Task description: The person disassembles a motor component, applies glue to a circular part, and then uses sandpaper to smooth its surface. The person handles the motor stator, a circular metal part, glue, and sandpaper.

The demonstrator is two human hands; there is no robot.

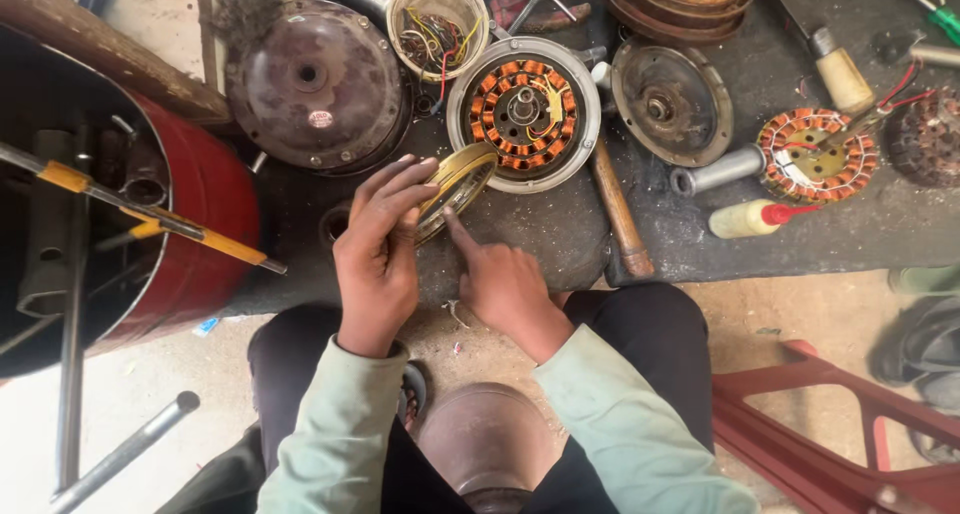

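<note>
My left hand [378, 246] grips a round, gold-coloured ring-shaped part [462, 177], holding it tilted above the dark mat. My right hand [503, 284] has its index finger stretched out, its tip touching the ring's lower edge. Just beyond the ring lies a fan motor [524, 112] with orange copper windings in a silver housing. Both sleeves are pale green.
A red drum [205, 189] with metal bars stands at left. On the dark mat [560, 224] lie a brown motor cover [310, 84], a hammer handle [620, 212], a second wound stator [815, 154], a glue bottle [750, 217] and a tub of wires [437, 24]. A red stool frame [800, 414] is at right.
</note>
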